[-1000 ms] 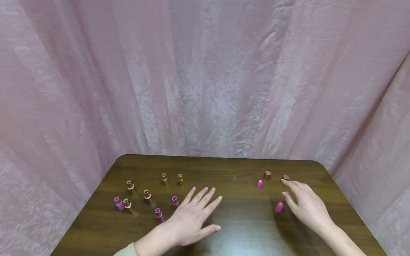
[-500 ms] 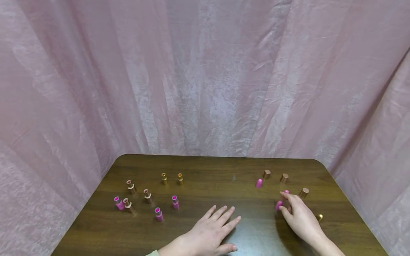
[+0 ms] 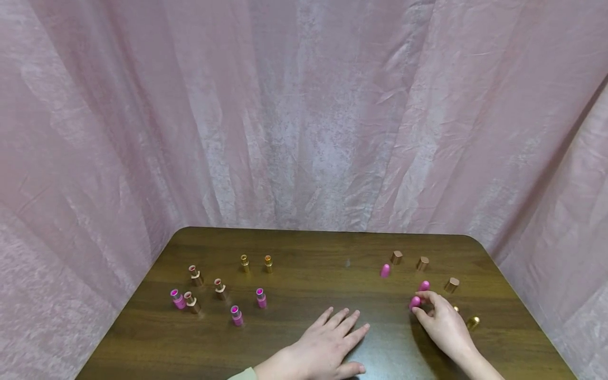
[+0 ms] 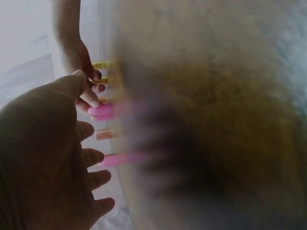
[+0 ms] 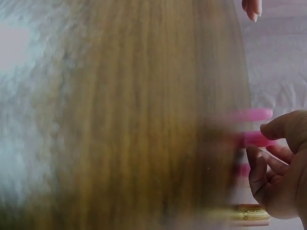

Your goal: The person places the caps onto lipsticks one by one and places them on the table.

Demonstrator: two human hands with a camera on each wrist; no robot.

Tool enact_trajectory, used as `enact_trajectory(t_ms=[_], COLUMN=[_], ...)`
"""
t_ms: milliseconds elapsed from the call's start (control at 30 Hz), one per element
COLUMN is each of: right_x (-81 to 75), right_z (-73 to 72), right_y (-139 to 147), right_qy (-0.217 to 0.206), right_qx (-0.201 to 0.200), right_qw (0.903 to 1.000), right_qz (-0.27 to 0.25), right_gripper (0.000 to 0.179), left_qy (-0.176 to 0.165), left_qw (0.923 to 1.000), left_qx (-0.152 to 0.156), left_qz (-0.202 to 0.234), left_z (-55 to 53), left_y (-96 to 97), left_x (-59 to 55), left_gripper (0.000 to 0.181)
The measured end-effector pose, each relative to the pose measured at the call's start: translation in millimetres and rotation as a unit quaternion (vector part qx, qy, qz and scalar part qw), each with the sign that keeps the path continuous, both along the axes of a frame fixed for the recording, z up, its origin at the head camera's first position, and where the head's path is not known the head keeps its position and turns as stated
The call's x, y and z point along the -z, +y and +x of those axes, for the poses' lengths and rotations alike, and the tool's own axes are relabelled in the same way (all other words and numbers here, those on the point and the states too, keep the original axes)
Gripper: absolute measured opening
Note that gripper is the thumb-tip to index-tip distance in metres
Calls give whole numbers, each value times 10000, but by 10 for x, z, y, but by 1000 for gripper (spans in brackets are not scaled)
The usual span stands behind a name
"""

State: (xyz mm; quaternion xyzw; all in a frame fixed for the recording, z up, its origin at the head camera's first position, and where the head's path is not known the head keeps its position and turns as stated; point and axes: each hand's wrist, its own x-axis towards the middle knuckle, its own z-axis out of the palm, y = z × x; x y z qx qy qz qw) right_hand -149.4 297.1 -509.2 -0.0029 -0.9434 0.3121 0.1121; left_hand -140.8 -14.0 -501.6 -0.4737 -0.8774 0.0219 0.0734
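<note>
My right hand (image 3: 443, 325) pinches an upright pink lipstick cap (image 3: 415, 302) between thumb and index finger at the right of the table. In the right wrist view the same pink cap (image 5: 259, 139) shows between those fingertips. Just behind it stands another pink cap (image 3: 424, 285), and a third pink cap (image 3: 385, 271) is farther back. My left hand (image 3: 328, 343) is spread flat, palm down, low over the table's front middle, holding nothing. In the left wrist view its fingers (image 4: 98, 179) are stretched apart.
Rose-gold caps (image 3: 423, 264) and gold caps (image 3: 473, 323) stand around the right hand. Uncapped lipstick tubes fill the left side: pink tubes (image 3: 236, 315), rose-gold tubes (image 3: 220, 289) and gold tubes (image 3: 244, 263). A pink curtain (image 3: 304, 116) hangs behind the wooden table (image 3: 323, 264).
My right hand has moved left and nearer from the rose-gold caps to the front pink cap and now pinches it. My left hand has slid right and nearer, away from the pink tubes.
</note>
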Motion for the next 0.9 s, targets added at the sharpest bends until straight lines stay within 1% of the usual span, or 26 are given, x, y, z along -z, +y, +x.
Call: enact_trajectory(t_ms=[167, 233, 400, 567, 667, 767, 833, 900], right_x=[33, 44, 57, 63, 59, 55, 53, 51], right_z=[-32, -43, -65, -67, -66, -68, -64, -56], right_y=[8, 13, 23, 28, 17, -11, -44, -85], right_qy=[-60, -70, -93, -179, -218, -244, -256, -249], right_qx=[27, 48, 112, 184, 221, 259, 254, 222], right_qw=[9999, 9999, 9998, 9995, 9993, 9990, 9987, 9983], right_qz=[-142, -146, -151, -190, -229, -283, -348, -486], right_gripper=[34, 33, 30, 24, 23, 22, 22, 21], left_qy=[-204, -184, 0, -128, -224, -275, -290, -305], left_qw=[9998, 9998, 9999, 9998, 9996, 9991, 9982, 9960], left_qx=[-67, -66, -64, -97, -102, -90, -80, -69], left_qz=[30, 55, 130, 90, 128, 294, 511, 834], left_z=[-28, -48, -82, -86, -78, -72, -73, -72], left_y=[42, 57, 98, 113, 78, 3, -74, -173], left_x=[6, 22, 64, 72, 51, 8, -38, -93], left_gripper=[72, 72, 70, 71, 72, 71, 69, 65])
